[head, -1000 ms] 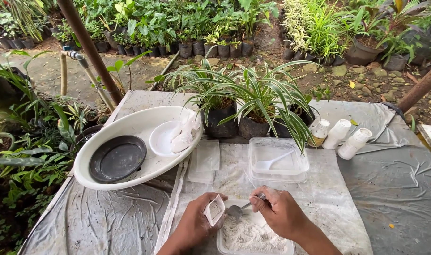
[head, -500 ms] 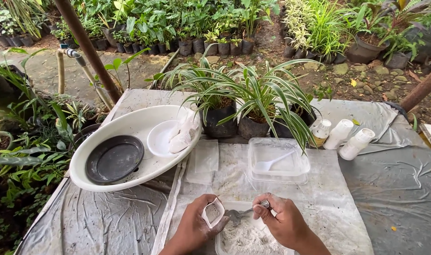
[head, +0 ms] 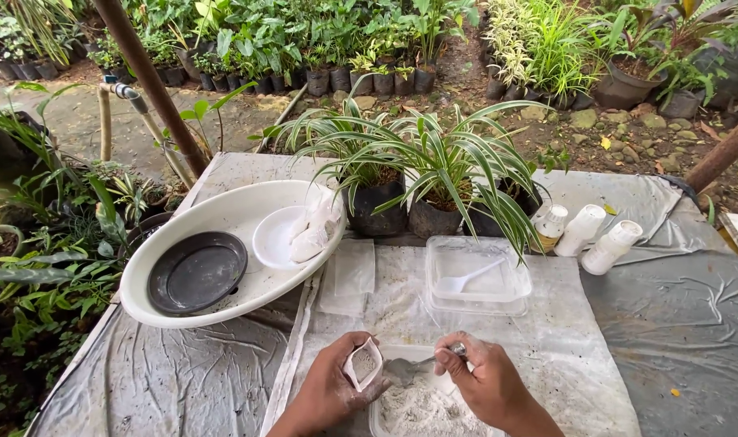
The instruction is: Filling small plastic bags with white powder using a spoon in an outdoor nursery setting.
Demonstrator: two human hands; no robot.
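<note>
From the head camera, the left hand (head: 330, 392) holds a small white packet (head: 362, 363) upright, its mouth open, with the fingers curled around it and the thumb pressed to its side. The right hand (head: 484, 380) pinches the handle of a metal spoon (head: 417, 369) between thumb and fingertips; the spoon's bowl carries grey powder and sits just beside the packet's mouth. Both hands hover over a clear plastic container (head: 421, 405) filled with the same pale grey powder, at the near edge of a table (head: 183, 380) covered with grey sheeting.

Farther back on the table lies a second clear container (head: 478, 279) with a white plastic spoon (head: 466, 281) inside it. To the left rests a large white oval basin (head: 223, 218), which holds a black round saucer (head: 196, 271), a white saucer (head: 273, 237) and a white bag (head: 314, 229). Behind stand striped-leaf plants in black pots (head: 433, 217), and to the right three white bottles (head: 583, 231) lie close together.
</note>
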